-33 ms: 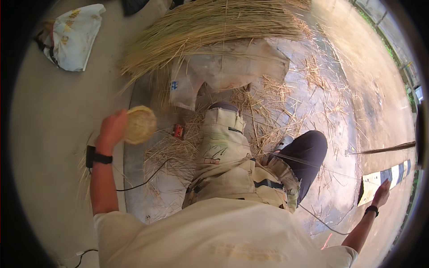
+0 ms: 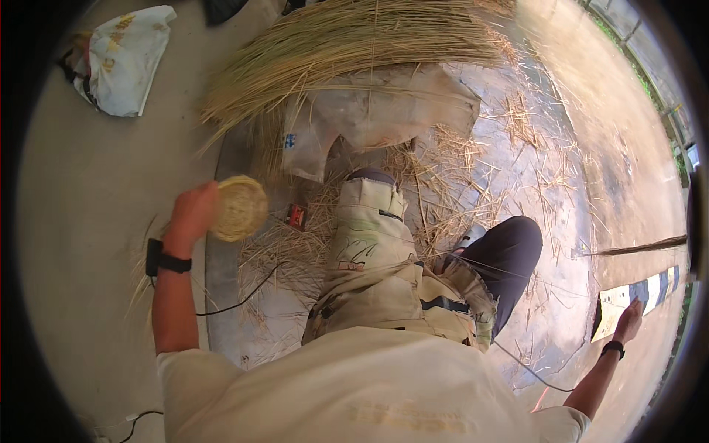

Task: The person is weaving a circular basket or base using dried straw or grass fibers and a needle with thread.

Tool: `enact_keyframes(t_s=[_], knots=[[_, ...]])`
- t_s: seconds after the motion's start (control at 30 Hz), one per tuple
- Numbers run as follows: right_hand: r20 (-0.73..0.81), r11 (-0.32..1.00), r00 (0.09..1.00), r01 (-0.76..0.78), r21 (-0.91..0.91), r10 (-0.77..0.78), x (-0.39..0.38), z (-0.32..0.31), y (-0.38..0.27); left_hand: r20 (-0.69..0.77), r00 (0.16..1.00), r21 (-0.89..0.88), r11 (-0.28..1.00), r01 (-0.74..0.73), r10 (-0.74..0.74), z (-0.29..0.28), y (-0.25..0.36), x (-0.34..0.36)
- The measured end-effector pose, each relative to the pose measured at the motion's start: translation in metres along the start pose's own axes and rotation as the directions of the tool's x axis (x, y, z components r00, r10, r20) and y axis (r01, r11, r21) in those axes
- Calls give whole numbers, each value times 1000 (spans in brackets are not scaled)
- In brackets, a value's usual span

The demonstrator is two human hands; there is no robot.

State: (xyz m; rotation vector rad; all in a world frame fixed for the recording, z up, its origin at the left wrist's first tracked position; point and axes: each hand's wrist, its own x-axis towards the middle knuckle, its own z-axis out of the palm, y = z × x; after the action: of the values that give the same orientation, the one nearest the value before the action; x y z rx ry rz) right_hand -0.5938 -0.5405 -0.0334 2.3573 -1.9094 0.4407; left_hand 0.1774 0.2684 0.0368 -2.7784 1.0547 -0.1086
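1 left hand (image 2: 196, 210), its fingers curled closed, grips the left rim of a pale yellow, round disc (image 2: 242, 210) of what looks like coiled straw, held out left of the person's beige-clad leg (image 2: 369, 244). The disc should handle as light, fairly stiff yet slightly yielding, dry rather than slippery, with edges that could fray; the rim suits a pinch between thumb and fingers. Far right, the right hand (image 2: 629, 321) is at a panel striped in dark and pale bands (image 2: 613, 308); how far its fingers are open, and whether they hold anything, I cannot tell.

Counted outward: 2 black wristbands (image 2: 176, 263), 1 per arm; 1 small red packet (image 2: 296, 216); 1 creased, translucent plastic sheet (image 2: 384, 107); 1 large bundle of long yellow-green stalks (image 2: 354, 44); 1 printed white sack (image 2: 133, 66). Loose straw scraps (image 2: 443, 170) are too many to count.
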Motion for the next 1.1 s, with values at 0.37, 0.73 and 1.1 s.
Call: enact_keyframes(t_s=[0.37, 0.73, 1.1], knots=[[-168, -47, 404, 293, 955, -899, -206, -74, -472, -84, 822, -625, 613, -484, 563, -59, 270, 39], [427, 427, -29, -140, 893, -904, -202, 30, -436, -199, 808, -685, 511, -519, 554, -40, 297, 45], [408, -203, 302, -942, 269, -861, -198, 13, -502, -280, 776, -555, 564, -611, 565, -31, 314, 47]])
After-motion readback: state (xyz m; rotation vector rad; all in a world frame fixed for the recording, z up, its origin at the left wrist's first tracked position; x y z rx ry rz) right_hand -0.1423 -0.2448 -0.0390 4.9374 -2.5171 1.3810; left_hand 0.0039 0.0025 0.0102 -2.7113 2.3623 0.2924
